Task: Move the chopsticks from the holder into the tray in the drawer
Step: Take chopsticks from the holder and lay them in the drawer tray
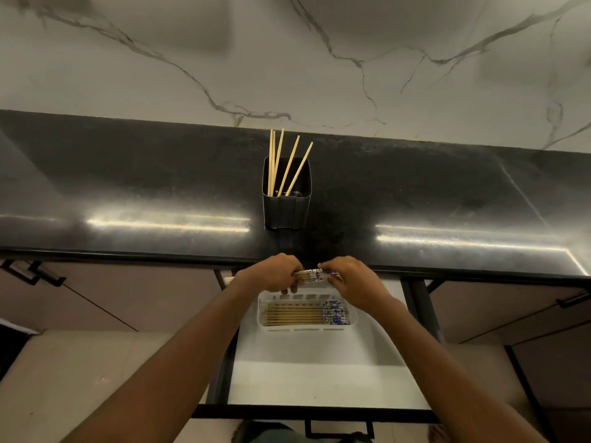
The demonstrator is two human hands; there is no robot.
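Note:
A black square holder (287,206) stands on the dark counter with several wooden chopsticks (289,164) leaning in it. Below the counter edge an open white drawer (323,372) holds a white slotted tray (353,318), where several chopsticks with blue-and-white ends (303,312) lie side by side. Just above the tray's far rim, my left hand (271,273) and my right hand (355,282) grip a small horizontal bundle of chopsticks (311,275) between them, one hand at each end.
The black countertop (128,187) runs left to right under a marble backsplash (287,59). Closed cabinet fronts with black handles (35,273) flank the drawer. The drawer's black front rail and handle (339,426) lie nearest me.

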